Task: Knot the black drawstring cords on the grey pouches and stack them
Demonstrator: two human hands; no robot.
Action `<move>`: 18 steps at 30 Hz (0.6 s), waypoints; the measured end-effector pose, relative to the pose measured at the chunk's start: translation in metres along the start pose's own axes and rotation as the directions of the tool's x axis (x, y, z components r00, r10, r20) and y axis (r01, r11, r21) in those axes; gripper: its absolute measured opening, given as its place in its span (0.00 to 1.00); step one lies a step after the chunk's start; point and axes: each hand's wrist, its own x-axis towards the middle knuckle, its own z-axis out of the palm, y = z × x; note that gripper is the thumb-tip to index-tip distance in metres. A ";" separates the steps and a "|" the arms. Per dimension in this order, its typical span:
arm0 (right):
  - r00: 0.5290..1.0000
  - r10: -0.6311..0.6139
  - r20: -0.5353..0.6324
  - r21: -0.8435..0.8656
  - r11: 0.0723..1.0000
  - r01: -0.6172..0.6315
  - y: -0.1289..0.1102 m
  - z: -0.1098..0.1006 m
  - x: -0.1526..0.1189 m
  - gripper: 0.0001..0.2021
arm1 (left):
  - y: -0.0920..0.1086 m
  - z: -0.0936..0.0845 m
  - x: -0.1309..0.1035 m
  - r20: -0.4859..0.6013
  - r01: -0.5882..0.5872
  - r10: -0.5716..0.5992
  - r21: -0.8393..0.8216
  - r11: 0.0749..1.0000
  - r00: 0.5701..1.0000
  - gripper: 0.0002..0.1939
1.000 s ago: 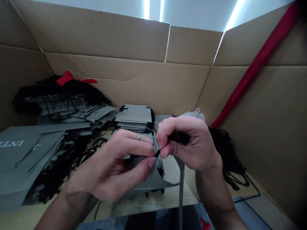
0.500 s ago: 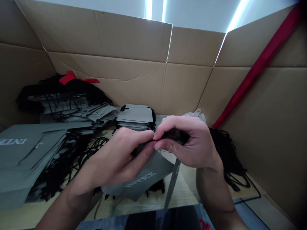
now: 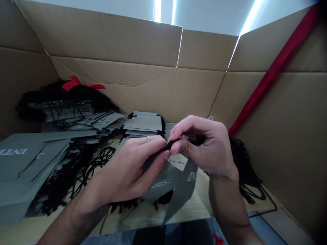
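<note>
My left hand, with a ring on one finger, has its thumb and index finger pinched on a black cord. Against it, my right hand pinches the same cord, fingertips almost touching. Grey sheets with white "INTEX" lettering hang below the fingers, partly hidden by my left hand. How the cord joins the sheets is hidden. Behind the hands sits a small stack of grey pieces edged with black cord ends.
Grey lettered pieces with black cords spread over the left of the wooden table. A taller pile with a red strip stands behind them. Black cords lie at the right. Cardboard walls enclose the table.
My right hand has shifted slightly up and right, and more black cord shows between the fingers. The hanging grey sheets have swung and opened out to the right.
</note>
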 end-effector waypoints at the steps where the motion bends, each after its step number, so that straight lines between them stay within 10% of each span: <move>1: 1.000 0.000 -0.011 0.006 1.000 0.000 0.001 0.000 0.000 0.11 | 0.000 0.000 0.000 -0.002 0.001 -0.001 0.005 1.000 1.000 0.10; 18: 1.000 0.022 0.014 0.147 0.989 -0.024 0.012 -0.005 0.002 0.12 | 0.003 -0.005 0.001 -0.011 -0.007 0.006 -0.109 0.994 1.000 0.15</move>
